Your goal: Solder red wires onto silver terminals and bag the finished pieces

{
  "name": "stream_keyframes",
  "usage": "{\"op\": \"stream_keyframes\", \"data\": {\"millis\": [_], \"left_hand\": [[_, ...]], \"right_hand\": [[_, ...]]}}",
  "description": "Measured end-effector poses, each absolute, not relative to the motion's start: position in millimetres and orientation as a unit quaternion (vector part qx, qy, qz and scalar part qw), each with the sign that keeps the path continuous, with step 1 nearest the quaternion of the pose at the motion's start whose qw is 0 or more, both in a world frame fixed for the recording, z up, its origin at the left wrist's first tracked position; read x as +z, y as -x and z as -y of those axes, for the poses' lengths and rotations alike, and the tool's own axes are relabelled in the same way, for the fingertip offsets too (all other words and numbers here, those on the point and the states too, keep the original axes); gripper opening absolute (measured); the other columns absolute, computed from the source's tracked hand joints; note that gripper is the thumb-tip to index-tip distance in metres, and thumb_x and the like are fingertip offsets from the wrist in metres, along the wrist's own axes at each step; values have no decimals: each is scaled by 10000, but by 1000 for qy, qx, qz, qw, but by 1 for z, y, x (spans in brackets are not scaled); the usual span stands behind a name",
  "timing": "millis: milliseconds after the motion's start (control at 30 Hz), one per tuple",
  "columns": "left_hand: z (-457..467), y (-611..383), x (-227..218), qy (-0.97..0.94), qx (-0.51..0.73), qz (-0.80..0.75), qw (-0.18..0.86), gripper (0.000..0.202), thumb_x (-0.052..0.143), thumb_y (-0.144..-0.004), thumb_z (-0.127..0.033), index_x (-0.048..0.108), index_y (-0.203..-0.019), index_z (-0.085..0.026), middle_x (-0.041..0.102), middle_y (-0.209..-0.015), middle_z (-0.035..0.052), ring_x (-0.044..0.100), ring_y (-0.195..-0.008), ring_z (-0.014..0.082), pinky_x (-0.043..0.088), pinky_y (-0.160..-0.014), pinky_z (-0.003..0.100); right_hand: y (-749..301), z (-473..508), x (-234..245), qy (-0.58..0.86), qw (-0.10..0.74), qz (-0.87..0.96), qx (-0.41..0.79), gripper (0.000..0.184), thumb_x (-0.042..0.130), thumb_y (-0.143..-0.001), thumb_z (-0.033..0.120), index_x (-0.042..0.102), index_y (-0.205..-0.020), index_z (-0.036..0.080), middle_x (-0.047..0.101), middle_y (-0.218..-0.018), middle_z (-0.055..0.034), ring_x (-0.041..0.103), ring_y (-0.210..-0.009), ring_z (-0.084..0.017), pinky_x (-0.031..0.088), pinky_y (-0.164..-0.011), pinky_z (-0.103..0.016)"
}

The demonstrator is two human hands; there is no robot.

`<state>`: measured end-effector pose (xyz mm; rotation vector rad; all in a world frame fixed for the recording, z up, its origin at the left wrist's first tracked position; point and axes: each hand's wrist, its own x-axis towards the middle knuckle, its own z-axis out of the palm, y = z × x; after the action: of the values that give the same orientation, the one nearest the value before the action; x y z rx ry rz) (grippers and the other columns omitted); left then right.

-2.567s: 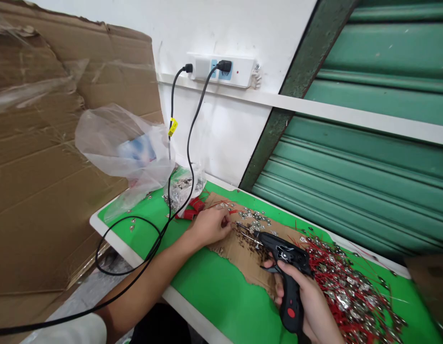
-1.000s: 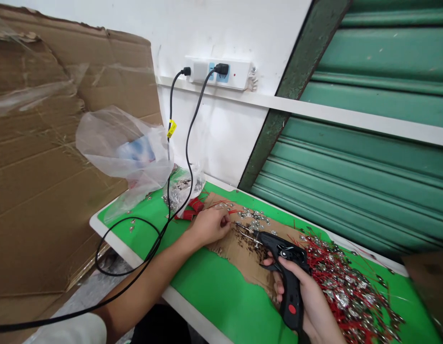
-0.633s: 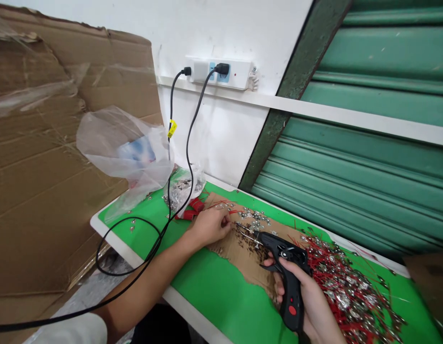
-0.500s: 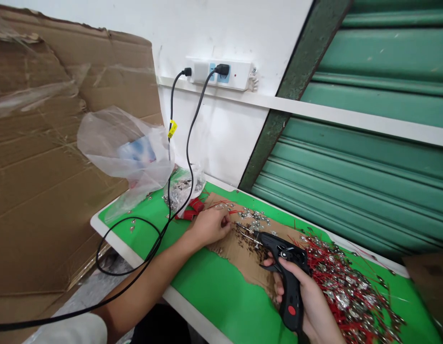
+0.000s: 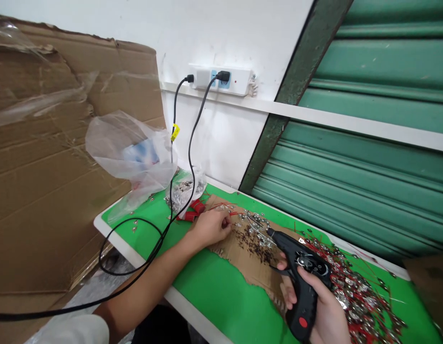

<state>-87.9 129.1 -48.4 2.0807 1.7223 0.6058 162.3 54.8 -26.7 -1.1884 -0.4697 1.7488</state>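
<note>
My right hand (image 5: pixel 323 298) is wrapped round the grip of a black soldering gun (image 5: pixel 302 267) with a red dot on its handle. Its thin metal tip points up and left over a piece of brown cardboard (image 5: pixel 250 272). Close to the cardboard's left part, my left hand (image 5: pixel 212 227) is closed in a pinch; what lies between its fingertips is too small to make out. Small silvery metal discs (image 5: pixel 255 220) are scattered on the cardboard beyond the tip. Dark burn marks (image 5: pixel 255 243) cover its middle. Bundles of red wire (image 5: pixel 198 207) lie just behind my left hand.
A heap of metal discs with red wires (image 5: pixel 361 296) covers the right of the green table (image 5: pixel 214 296). Clear plastic bags (image 5: pixel 131 143) stand at the back left beside a large carton (image 5: pixel 63 181). Black cables (image 5: pixel 192 138) hang from a wall socket (image 5: pixel 239 81) across my left arm.
My right hand has drawn the soldering gun back to the right, so its tip is farther from my left hand. The left hand stays nearly in place. The view has shifted slightly.
</note>
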Motion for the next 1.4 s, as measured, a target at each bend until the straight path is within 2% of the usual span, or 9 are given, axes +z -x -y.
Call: {"op": "stream_keyframes", "data": {"millis": [100, 300, 433, 733, 900, 1067, 1400], "left_hand": [[-129, 87, -49, -740, 213, -613, 176, 110, 561, -825, -292, 617, -780, -208, 692, -839, 8, 620, -801, 156, 398, -653, 239], [-129, 86, -49, -751, 208, -608, 152, 88, 552, -825, -269, 600, -788, -205, 683, -819, 10, 618, -768, 147, 384, -623, 232], [-127, 84, -42, -752, 186, -616, 141, 90, 549, -827, -287, 594, -800, -215, 687, -873, 20, 635, -838, 174, 410, -644, 237], [-124, 77, -33, -730, 169, -644, 156, 113, 534, -821, -238, 645, -815, -217, 718, -897, 25, 666, -894, 195, 448, -677, 243], [-125, 77, -33, -702, 169, -667, 181, 117, 571, -808, -257, 681, -789, -220, 731, -833, 12, 666, -814, 172, 423, -656, 230], [-127, 80, -42, -702, 212, -652, 194, 120, 616, -800, -286, 696, -751, -212, 718, -759, -7, 626, -700, 135, 339, -585, 219], [-125, 85, -55, -688, 270, -640, 210, 101, 637, -782, -256, 710, -795, -188, 694, -715, -7, 577, -631, 115, 309, -572, 213]], "right_hand": [[-166, -53, -25, 470, 477, 207, 713, 376, 778, -661, 406, 703, -956, 186, 574, -605, -21, 409, -411, -117, 384, -364, -239], [-172, -47, -21, 429, 536, 226, 691, 477, 772, -671, 337, 657, -1119, 219, 665, -817, -48, 448, -418, -117, 437, -392, -256], [-176, -46, -23, 411, 571, 232, 672, 474, 756, -682, 322, 647, -1133, 224, 659, -807, -41, 435, -400, -112, 408, -349, -240], [-177, -43, -14, 407, 578, 229, 669, 607, 786, -631, 335, 601, -1193, 198, 666, -773, -57, 442, -415, -111, 426, -375, -227], [-178, -42, -12, 406, 588, 223, 663, 666, 796, -612, 348, 579, -1224, 199, 673, -777, -60, 425, -410, -110, 414, -374, -234], [-178, -42, -8, 408, 595, 210, 661, 721, 818, -571, 345, 576, -1235, 203, 678, -769, -55, 411, -402, -110, 397, -360, -240], [-183, -43, -7, 386, 611, 209, 658, 623, 793, -617, 331, 605, -1198, 209, 691, -786, -74, 426, -410, -112, 408, -380, -241]]}}
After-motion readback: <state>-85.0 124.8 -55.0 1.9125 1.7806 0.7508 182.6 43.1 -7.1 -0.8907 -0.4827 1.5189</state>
